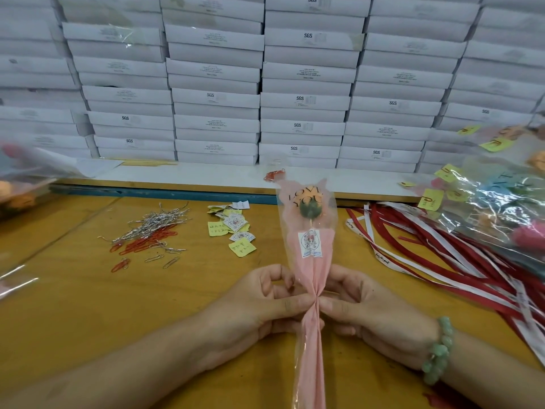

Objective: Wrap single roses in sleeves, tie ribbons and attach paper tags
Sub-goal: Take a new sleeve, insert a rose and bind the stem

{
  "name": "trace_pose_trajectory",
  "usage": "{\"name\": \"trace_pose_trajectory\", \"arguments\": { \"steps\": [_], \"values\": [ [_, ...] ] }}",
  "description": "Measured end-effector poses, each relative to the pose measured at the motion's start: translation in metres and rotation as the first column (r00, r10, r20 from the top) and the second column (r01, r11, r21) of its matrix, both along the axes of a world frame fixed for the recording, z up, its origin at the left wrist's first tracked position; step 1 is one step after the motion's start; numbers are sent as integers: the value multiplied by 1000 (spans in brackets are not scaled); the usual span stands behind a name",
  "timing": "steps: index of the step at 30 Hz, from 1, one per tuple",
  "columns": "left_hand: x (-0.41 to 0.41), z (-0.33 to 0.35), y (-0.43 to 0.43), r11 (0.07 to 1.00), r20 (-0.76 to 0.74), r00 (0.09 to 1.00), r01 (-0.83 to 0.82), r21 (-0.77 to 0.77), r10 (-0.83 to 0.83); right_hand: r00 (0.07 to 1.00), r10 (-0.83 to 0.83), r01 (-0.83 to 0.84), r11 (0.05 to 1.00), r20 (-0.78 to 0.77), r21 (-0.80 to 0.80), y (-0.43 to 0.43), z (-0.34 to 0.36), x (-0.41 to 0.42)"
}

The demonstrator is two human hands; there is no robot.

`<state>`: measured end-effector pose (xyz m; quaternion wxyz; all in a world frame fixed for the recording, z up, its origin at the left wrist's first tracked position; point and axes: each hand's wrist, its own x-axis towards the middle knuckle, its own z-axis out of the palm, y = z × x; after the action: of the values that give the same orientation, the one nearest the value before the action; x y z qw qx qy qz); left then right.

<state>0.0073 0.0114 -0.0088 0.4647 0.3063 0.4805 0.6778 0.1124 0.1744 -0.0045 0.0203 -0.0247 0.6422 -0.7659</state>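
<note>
**Now: both hands pinch the sleeve's waist, no ribbon on it yet**

Low in the middle of the frame, my left hand [265, 305] pinches the gathered sleeve [312, 261] between thumb and forefinger. My right hand [368, 314] pinches the same spot from the other side. The other fingers of both hands curl loosely by the sleeve. The sleeve stands almost upright over the table [88, 305], its tail running off the bottom edge.

I judge the gather to be the weak point. I see nothing tied round it, so only the two pinches hold it. The ribbons [427, 249] lie well apart at centre right. If my right hand lets go to fetch one, the film may spring open and the pleats will be lost. Squeezing too hard could crease the sticker [310, 242] above the pinch. Tilting the sleeve could let the rose [309, 209] slide.

At the left edge a clear bag [20, 178] holds orange and pink blooms, too blurred to count. Loose paper clips [147, 234] and tags [233, 228] lie on the table, in no container. The white boxes [215, 95] stacked across the top are shut, so I cannot tell their contents. The sleeve holds one rose, head up. At the right edge lies a heap of wrapped roses [501, 208] with yellow tags.
</note>
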Motion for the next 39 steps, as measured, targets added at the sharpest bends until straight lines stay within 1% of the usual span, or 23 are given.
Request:
{"name": "trace_pose_trajectory", "arguments": {
  "steps": [4,9,11,12,14,16,19,21,23,25,26,27,29,30,31,34,35,37,38,39],
  "values": [
    [2,-1,0,999,-46,999,-22,-44,20,998,69,-68,995,12,-79,0,1,0],
    [6,-6,2,986,-98,983,-161,-36,157,995,84,-77,990,55,-122,1,-1,0],
    [6,-7,2,975,-153,964,-223,-19,217,997,63,-57,987,38,-153,0,-1,-1],
    [6,-7,2,966,-204,946,-260,-12,252,998,46,-39,983,37,-178,0,-1,-1],
    [4,-6,1,948,-345,891,-319,-11,296,999,12,-2,974,43,-225,-1,-1,-1],
    [2,0,-1,939,-464,831,-345,0,306,999,-4,17,970,53,-243,-2,-2,-1],
    [-6,20,-7,949,-607,753,-314,9,255,998,7,5,977,56,-215,-2,-2,-2],
    [-16,36,-13,948,-730,648,-318,-1,217,998,9,3,983,65,-184,-1,-1,-2],
    [-35,49,-21,916,-799,545,-401,20,256,997,7,7,986,82,-167,-1,-1,-1],
    [-58,56,-31,859,-837,460,-511,23,296,996,22,-7,986,88,-169,0,1,-1],
    [-71,57,-36,820,-880,382,-573,17,284,996,29,-14,986,88,-165,0,1,-1],
    [-85,55,-43,775,-928,284,-631,9,242,996,35,-20,987,86,-161,0,2,-1],
    [-108,50,-57,696,-990,114,-717,-22,87,996,47,-34,987,81,-157,0,3,-1],
    [-117,48,-64,672,-998,60,-740,-45,-1,996,51,-38,987,78,-156,0,3,-1],
    [-125,45,-69,661,-997,25,-747,-70,-78,996,52,-40,987,76,-155,0,3,-1],
    [-138,39,-78,626,-952,-30,-759,-177,-305,996,46,-34,989,82,-147,-1,2,-2],
    [-140,38,-79,608,-925,-31,-761,-224,-379,995,42,-30,989,86,-143,-1,2,-2],
    [-142,33,-79,598,-898,0,-746,-293,-441,995,37,-24,989,95,-143,-1,2,-2],
    [-143,31,-78,595,-896,6,-746,-299,-443,995,35,-21,989,97,-144,0,2,-1],
    [-144,30,-78,594,-896,-10,-752,-285,-443,995,31,-17,989,98,-146,-1,2,-1]
  ]
}}
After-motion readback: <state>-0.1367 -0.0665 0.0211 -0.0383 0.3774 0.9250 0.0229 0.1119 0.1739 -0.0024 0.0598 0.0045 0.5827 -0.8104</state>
